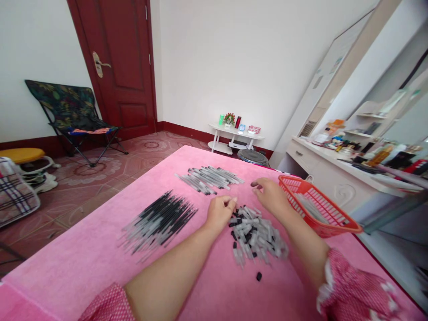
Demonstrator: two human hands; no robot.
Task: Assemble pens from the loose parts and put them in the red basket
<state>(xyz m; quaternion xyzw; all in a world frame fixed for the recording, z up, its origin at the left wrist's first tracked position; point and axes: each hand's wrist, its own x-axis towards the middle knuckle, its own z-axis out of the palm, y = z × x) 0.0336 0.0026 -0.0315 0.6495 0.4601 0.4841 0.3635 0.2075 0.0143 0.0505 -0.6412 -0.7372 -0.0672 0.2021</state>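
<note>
My left hand [219,214] is at the left edge of a heap of clear pen caps [259,234] with black parts. Its thumb and fingers are pressed together; whatever they may hold is too small to make out. Beyond the heap's right side, my right hand [270,194] hovers with curled fingers and a gap between thumb and forefinger. Its fingertips look dark and blurred, with no object clearly in them. Black-and-clear pen refills [160,223] lie in a spread pile to the left. Clear pen barrels [210,178] with dark ends lie farther back.
A red plastic basket [321,203] holding clear tubes stands at the table's right edge, close to my right forearm. One loose black piece [259,277] lies on the pink cloth [100,267] near me. A cluttered white dresser [337,165] stands at right.
</note>
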